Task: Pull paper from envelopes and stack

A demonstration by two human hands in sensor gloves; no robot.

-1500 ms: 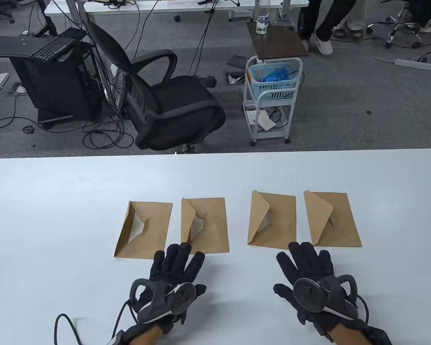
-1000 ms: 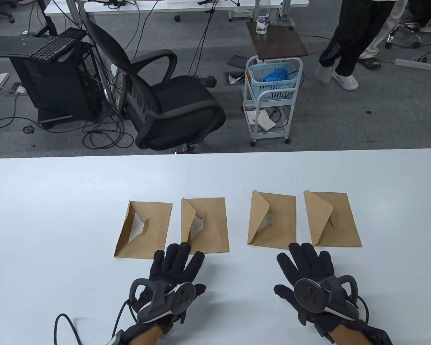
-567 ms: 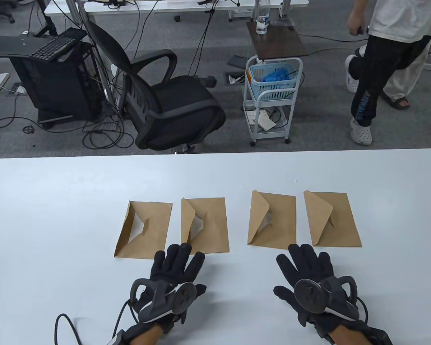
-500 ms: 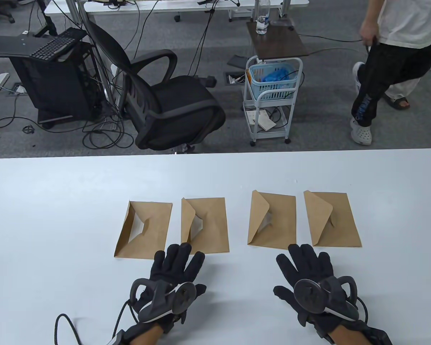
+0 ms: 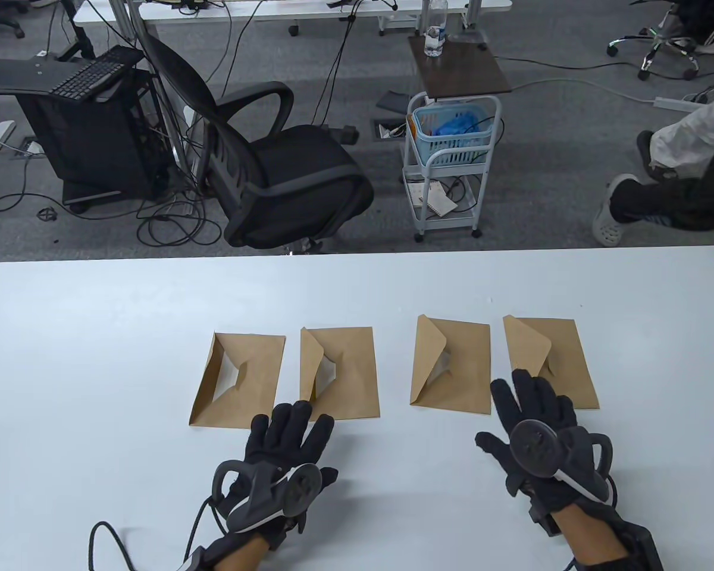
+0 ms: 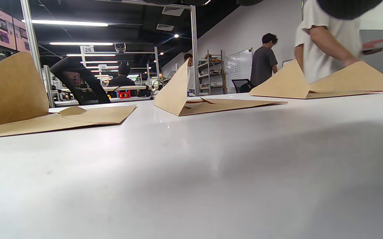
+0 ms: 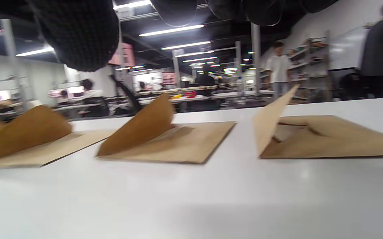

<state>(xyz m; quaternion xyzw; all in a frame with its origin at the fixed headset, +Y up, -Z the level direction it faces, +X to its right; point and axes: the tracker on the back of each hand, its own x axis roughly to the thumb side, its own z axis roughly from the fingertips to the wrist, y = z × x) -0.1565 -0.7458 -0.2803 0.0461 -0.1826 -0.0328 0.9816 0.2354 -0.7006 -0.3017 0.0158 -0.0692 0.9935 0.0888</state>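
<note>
Several brown envelopes lie in a row on the white table (image 5: 95, 333), flaps raised: a far-left envelope (image 5: 241, 380), a second envelope (image 5: 342, 375), a third envelope (image 5: 452, 366) and a far-right envelope (image 5: 553, 363). Paper shows in the far-left envelope's opening (image 5: 229, 375). My left hand (image 5: 288, 431) lies flat and open on the table, just below the two left envelopes, holding nothing. My right hand (image 5: 532, 398) is spread open and empty, its fingertips over the near edge of the far-right envelope. In the right wrist view the far-right envelope (image 7: 331, 137) lies close ahead.
Beyond the table's far edge stand a black office chair (image 5: 273, 172) and a white cart (image 5: 452, 160) with a blue basket. A person (image 5: 678, 184) is at the right, off the table. Bare table surface lies to the left, right and far side of the envelopes.
My right hand has moved forward and right, from below the third envelope to the near edge of the far-right one. My left hand has barely moved. The person behind has walked to the right.
</note>
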